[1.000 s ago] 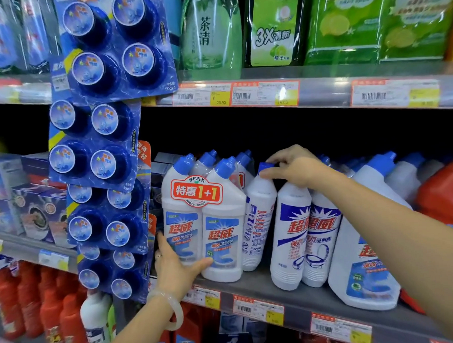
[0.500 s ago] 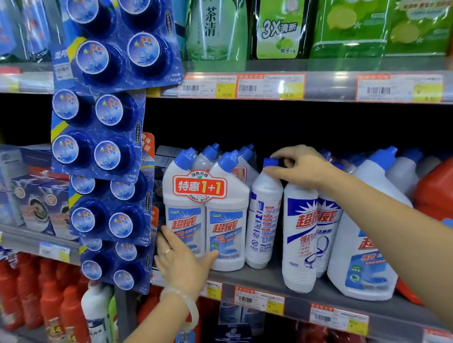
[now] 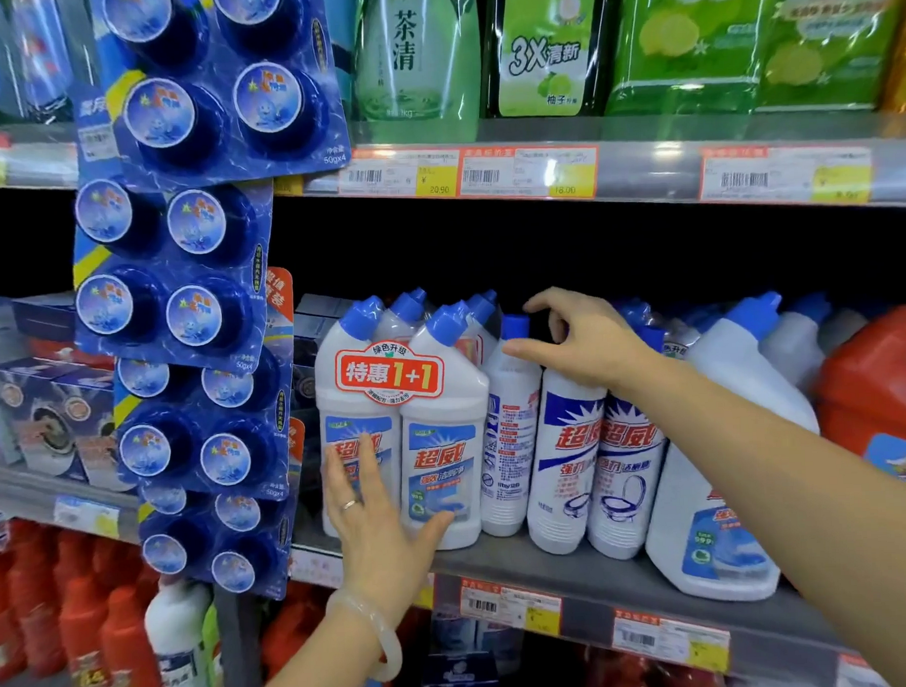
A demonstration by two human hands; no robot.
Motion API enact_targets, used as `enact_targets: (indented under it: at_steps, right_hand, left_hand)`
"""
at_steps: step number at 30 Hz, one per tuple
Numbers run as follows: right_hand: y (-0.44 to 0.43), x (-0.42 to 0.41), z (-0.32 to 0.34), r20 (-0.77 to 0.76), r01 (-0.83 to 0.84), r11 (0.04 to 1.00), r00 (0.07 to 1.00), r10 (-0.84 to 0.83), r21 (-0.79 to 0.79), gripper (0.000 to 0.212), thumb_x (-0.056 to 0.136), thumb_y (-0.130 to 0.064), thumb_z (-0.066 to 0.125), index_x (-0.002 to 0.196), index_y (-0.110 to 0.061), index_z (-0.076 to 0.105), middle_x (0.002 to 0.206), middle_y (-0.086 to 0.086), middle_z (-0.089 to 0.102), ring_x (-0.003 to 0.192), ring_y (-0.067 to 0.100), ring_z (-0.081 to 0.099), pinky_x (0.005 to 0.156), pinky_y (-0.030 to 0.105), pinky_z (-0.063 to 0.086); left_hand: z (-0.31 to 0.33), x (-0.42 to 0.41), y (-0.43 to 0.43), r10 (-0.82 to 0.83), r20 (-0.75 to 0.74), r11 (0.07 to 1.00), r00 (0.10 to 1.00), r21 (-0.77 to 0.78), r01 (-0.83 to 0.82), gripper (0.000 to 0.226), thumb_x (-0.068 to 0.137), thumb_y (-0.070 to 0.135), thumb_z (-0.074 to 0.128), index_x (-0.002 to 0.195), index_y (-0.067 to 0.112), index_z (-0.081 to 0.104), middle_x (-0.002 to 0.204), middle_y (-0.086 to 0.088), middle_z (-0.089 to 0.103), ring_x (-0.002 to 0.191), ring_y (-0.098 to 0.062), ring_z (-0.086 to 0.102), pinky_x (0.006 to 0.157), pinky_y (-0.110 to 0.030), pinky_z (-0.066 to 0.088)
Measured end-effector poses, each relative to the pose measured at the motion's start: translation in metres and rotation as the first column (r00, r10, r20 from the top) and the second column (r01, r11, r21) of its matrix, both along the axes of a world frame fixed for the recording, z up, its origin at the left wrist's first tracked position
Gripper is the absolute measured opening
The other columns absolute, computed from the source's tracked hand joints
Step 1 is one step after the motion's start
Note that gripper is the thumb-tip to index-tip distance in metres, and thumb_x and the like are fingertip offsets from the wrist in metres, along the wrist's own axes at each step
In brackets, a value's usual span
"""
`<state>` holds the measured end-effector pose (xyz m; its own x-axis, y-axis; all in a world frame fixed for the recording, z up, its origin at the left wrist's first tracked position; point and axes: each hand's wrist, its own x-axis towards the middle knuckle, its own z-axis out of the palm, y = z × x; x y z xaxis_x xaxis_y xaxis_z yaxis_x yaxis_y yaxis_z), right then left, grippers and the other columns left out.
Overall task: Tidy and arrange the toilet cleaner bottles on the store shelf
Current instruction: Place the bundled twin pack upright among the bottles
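The left hand (image 3: 375, 520) lay spread flat against the twin-pack bottles (image 3: 403, 437) at seven o'clock on the shelf (image 3: 577, 575). The right hand (image 3: 584, 344) hovered open beside a slim bottle (image 3: 510, 433), gripping nothing.

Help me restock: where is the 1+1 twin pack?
In the head view, the 1+1 twin pack stands at the shelf's left front, beside the hanging blue toilet-block packs, with the left hand flat against it.

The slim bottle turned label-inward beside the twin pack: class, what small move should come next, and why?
Probably close the right hand on the slim bottle and twist it: its fine-print side faces out, while neighbouring bottles show their front labels. That hand hovers open at its cap.
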<state>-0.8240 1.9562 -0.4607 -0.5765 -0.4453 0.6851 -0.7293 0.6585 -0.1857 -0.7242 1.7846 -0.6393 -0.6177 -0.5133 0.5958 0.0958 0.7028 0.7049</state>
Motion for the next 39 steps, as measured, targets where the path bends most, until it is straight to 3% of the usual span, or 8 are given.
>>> enact_targets:
  at_steps: [7, 13, 17, 21, 24, 31, 35, 39]
  right_hand:
    - [0.005, 0.002, -0.002, -0.051, 0.085, 0.994, 0.995, -0.081, 0.074, 0.061, 0.079, -0.05, 0.062, 0.128, -0.015, 0.051, 0.124, 0.012, 0.05, 0.117, 0.028, 0.044, 0.1, 0.041, 0.037]
    - [0.009, 0.04, -0.036, -0.403, -0.051, 0.998, 0.913, 0.06, 0.032, 0.047, 0.078, -0.045, 0.057, 0.102, -0.006, 0.063, 0.105, 0.015, 0.061, 0.104, 0.028, 0.05, 0.087, 0.04, 0.044]
    - [0.013, 0.063, -0.106, -0.293, -0.124, 0.975, 0.94, 0.174, 0.182, 0.035, 0.079, -0.039, 0.057, 0.103, -0.014, 0.054, 0.115, 0.015, 0.061, 0.113, 0.025, 0.046, 0.091, 0.039, 0.046]
    - [0.05, 0.07, -0.146, -0.068, -0.028, 0.993, 0.997, 0.036, 0.117, 0.032, 0.075, -0.039, 0.055, 0.1, -0.019, 0.052, 0.115, 0.014, 0.059, 0.109, 0.025, 0.049, 0.087, 0.042, 0.051]
    - [0.094, 0.081, -0.154, 0.058, 0.113, 0.991, 0.991, -0.118, 0.078, 0.033, 0.074, -0.035, 0.059, 0.102, -0.017, 0.059, 0.117, 0.016, 0.058, 0.11, 0.029, 0.053, 0.088, 0.04, 0.049]
    - [0.185, 0.106, -0.152, 0.157, 0.453, 0.891, 0.88, -0.449, 0.007, 0.039, 0.083, -0.028, 0.062, 0.115, -0.007, 0.06, 0.133, 0.012, 0.047, 0.126, 0.031, 0.041, 0.107, 0.038, 0.034]
    - [0.21, 0.102, -0.162, 0.25, 0.539, 0.843, 0.816, -0.521, -0.001, 0.046, 0.083, -0.03, 0.065, 0.123, -0.008, 0.054, 0.135, 0.009, 0.043, 0.127, 0.027, 0.038, 0.106, 0.029, 0.028]
    - [0.229, 0.095, -0.167, 0.294, 0.553, 0.833, 0.797, -0.528, -0.003, 0.047, 0.086, -0.025, 0.061, 0.128, -0.009, 0.049, 0.14, 0.007, 0.038, 0.131, 0.025, 0.035, 0.107, 0.026, 0.025]
  left_hand:
    - [-0.007, 0.002, -0.005, 0.014, 0.018, 0.999, 1.0, -0.039, -0.013, 0.114, 0.059, 0.031, 0.085, 0.145, 0.018, 0.011, 0.155, -0.017, -0.004, 0.142, -0.037, 0.002, 0.114, -0.05, 0.012]
    - [-0.017, 0.006, -0.004, 0.028, 0.03, 0.991, 0.999, -0.129, -0.024, 0.115, 0.056, 0.032, 0.086, 0.143, 0.029, 0.011, 0.153, -0.012, -0.004, 0.139, -0.038, 0.006, 0.108, -0.059, 0.021]
    - [-0.012, 0.015, 0.016, -0.061, -0.077, 0.945, 0.995, -0.327, 0.032, 0.112, 0.054, 0.029, 0.088, 0.141, 0.025, 0.017, 0.148, -0.007, 0.009, 0.136, -0.029, 0.009, 0.102, -0.059, 0.024]
    - [-0.009, 0.014, 0.063, -0.308, -0.079, 0.881, 0.948, -0.399, 0.253, 0.092, 0.07, 0.039, 0.07, 0.141, 0.028, 0.012, 0.151, 0.0, 0.011, 0.142, -0.016, 0.003, 0.106, -0.051, 0.016]
    - [-0.011, 0.007, 0.103, -0.435, 0.001, 0.838, 0.901, -0.365, 0.405, 0.085, 0.072, 0.051, 0.053, 0.142, 0.028, 0.011, 0.151, -0.008, 0.019, 0.138, -0.021, 0.012, 0.107, -0.049, 0.018]
    - [-0.008, -0.003, 0.188, -0.63, 0.06, 0.745, 0.774, -0.235, 0.624, 0.097, 0.073, 0.033, 0.074, 0.143, 0.023, 0.008, 0.153, -0.008, 0.005, 0.141, -0.014, -0.002, 0.116, -0.034, 0.007]
    - [-0.008, -0.002, 0.225, -0.699, 0.04, 0.685, 0.714, -0.251, 0.685, 0.089, 0.077, 0.029, 0.071, 0.143, 0.019, 0.013, 0.154, -0.01, 0.009, 0.142, -0.016, 0.005, 0.111, -0.023, 0.003]
    - [-0.005, -0.005, 0.268, -0.766, 0.001, 0.625, 0.642, -0.229, 0.746, 0.084, 0.081, 0.017, 0.067, 0.137, 0.03, 0.005, 0.153, -0.006, 0.015, 0.142, -0.014, 0.007, 0.118, -0.031, 0.01]
